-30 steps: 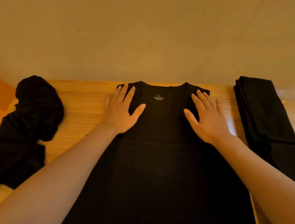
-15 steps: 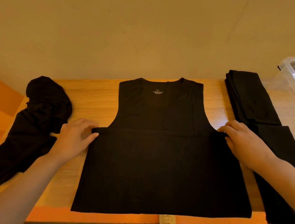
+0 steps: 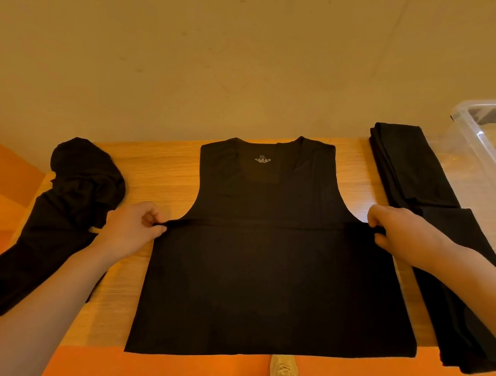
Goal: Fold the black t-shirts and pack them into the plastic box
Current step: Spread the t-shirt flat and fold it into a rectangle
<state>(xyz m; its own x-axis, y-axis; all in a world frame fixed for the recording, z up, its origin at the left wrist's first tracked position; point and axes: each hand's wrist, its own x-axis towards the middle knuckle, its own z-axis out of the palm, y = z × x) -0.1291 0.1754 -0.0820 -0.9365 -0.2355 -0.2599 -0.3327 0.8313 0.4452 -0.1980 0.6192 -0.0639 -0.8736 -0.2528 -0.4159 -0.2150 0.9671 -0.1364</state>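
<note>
Head view: left hand [image 3: 132,232] and right hand [image 3: 400,234] fingers are pinching the soft, limp t-shirt [image 3: 264,263] at its side edges.

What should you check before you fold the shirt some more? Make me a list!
1. Left hand pinches the shirt's left edge: ok.
2. Right hand pinches the right edge: ok.
3. Shirt lies flat and smooth on the table: ok.
4. Both pinches sit level, on the same crease line: ok.
5. Folded shirts and the crumpled shirt lie clear of it: ok.
6. Room in the plastic box: cannot tell, it is cut off at the picture's edge.
</note>
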